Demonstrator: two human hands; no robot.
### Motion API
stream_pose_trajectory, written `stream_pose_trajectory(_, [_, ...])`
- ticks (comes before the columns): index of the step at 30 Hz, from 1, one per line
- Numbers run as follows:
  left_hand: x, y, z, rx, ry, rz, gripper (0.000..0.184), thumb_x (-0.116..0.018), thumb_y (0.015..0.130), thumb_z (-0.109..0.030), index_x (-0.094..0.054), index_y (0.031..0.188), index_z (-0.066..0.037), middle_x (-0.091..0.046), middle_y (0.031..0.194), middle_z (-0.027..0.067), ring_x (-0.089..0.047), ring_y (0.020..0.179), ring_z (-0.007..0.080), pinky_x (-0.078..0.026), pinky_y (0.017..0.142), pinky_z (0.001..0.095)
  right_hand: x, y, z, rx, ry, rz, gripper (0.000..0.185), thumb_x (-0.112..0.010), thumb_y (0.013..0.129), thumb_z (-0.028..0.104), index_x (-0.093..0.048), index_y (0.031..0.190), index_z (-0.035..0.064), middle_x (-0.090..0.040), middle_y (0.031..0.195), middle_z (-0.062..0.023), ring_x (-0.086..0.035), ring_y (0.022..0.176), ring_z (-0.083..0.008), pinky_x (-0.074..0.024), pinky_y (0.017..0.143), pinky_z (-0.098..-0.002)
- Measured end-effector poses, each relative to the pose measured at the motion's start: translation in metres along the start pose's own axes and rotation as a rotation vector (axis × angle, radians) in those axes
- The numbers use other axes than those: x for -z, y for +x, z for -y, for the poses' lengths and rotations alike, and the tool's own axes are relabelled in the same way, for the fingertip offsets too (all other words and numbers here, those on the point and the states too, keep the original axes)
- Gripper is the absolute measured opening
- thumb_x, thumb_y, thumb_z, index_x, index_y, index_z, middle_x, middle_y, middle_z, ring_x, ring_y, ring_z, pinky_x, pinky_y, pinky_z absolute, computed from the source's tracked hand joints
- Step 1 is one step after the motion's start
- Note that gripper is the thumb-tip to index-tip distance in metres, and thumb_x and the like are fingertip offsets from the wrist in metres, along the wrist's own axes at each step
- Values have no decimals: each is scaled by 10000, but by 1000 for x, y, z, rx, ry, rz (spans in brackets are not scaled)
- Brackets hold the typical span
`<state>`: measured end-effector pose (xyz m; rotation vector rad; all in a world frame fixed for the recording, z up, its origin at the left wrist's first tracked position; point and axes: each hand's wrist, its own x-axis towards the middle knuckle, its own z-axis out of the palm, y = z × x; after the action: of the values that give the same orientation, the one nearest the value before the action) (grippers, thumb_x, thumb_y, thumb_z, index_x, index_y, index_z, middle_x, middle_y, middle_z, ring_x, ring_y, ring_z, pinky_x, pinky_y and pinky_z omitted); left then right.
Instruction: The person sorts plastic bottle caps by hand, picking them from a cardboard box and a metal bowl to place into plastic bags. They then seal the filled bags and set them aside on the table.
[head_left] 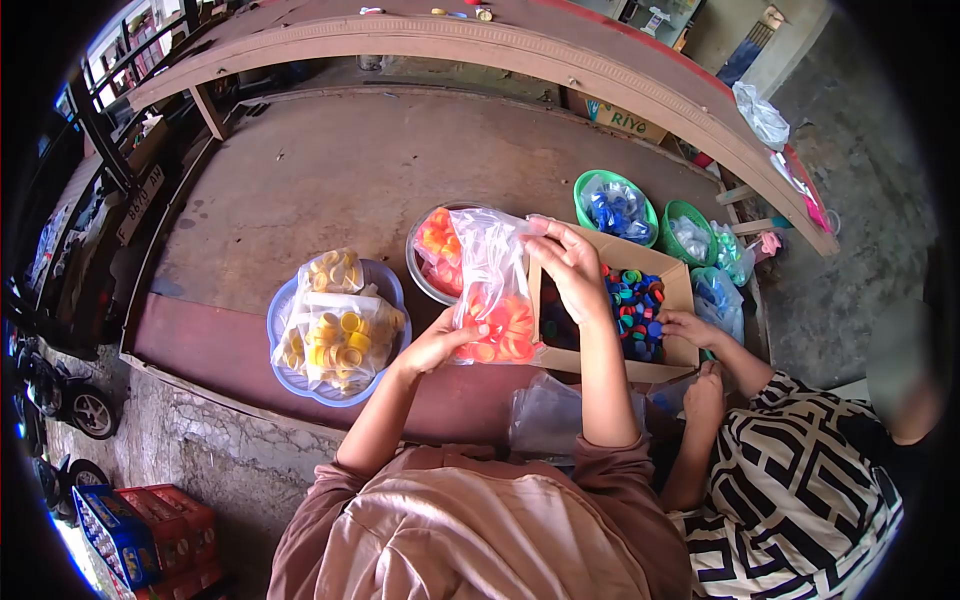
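Left grip (438, 343), right grip (573, 268), bag (497, 290) between

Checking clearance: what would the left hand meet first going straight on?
The left hand would first meet the bag of orange caps it holds; beyond, possibly the cardboard box; depth unclear.

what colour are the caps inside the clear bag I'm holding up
The caps are bright orange-red, seen best in the head view.

Stretches both forearms (606, 390) forward, pinching nearer the body with left fingers (468, 334), farther out with right fingers (558, 235).
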<state>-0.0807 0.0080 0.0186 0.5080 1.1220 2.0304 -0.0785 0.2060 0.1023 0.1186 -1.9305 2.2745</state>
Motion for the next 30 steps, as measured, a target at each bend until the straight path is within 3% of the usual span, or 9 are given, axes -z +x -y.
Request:
stream_pose_trajectory(2, [2,-1,4,-244,144,68,767,-749,714,-114,-309,1331,-2,-496,1222,71,-472,1102,130,-375,974,317,-1,-6,-8,10,-16,9,447,-626,787,-23,-441,1193,-55,-552,1089,-94,-523,1074,-175,-436,919,-295])
stream_pose_trajectory(6, [-3,-2,1,-103,231,14,836,-786,662,-72,-296,1335,-1,-487,1230,66,-466,1109,129,-363,983,317,-4,-15,-19,113,23,-113,342,-669,749,-30,-515,1054,-13,-584,978,-89,-559,946,-135,-474,846,-278])
stream_pose_trajectory(9, [-10,-10,5,-286,277,5,693,-750,717,-102,-371,1288,-4,-535,1166,55,-481,1084,122,-395,945,309,-5,-25,-28,194,37,-103,260,-656,754,-39,-540,982,6,-569,928,-54,-557,885,-111,-481,783,-253])
stream_pose_trajectory(13, [-6,-21,4,112,402,-86,320,-562,882,-146,-529,1175,-21,-589,1046,50,-509,992,108,-415,880,293,-31,-58,-40,303,-72,6,125,-643,754,-48,-585,851,6,-511,931,-40,-547,831,-99,-473,728,-225])
stream_pose_trajectory(16, [15,-31,40,-93,506,-104,304,-503,914,-148,-506,1193,-27,-566,1062,15,-498,978,98,-401,866,263,-31,-69,-48,346,-178,59,100,-655,751,-37,-593,824,-11,-502,954,-65,-549,831,-105,-483,723,-230])
stream_pose_trajectory(23, [32,-64,110,38,20,-426,341,-483,915,-137,-460,1222,11,-492,1185,43,-426,1097,138,-330,944,287,43,-52,-70,39,-589,-47,334,-654,810,146,-561,1114,45,-539,1031,-84,-609,831,-153,-505,690,-283])
stream_pose_trajectory(25, [19,-73,103,20,224,-425,313,-557,878,-125,-507,1170,-24,-530,1116,43,-472,1035,133,-377,905,308,108,-35,-89,-48,-820,-160,309,-660,791,167,-589,1053,20,-570,1010,-156,-639,773,-222,-508,653,-296])
stream_pose_trajectory(27, [25,-77,106,91,362,-391,245,-569,854,-106,-564,1082,-16,-572,1050,67,-523,970,166,-423,849,334,187,-23,-122,-193,-1155,-322,330,-648,761,211,-600,1030,26,-556,1045,-212,-574,951,-321,-460,821,-400])
stream_pose_trajectory(30, [47,-68,127,-196,752,-342,212,-566,801,-49,-587,1002,13,-598,999,131,-560,943,236,-446,812,354,238,-9,-135,-590,-1515,-399,536,-655,735,367,-504,1168,90,-462,1206,-202,-452,1124,-366,-431,895,-432])
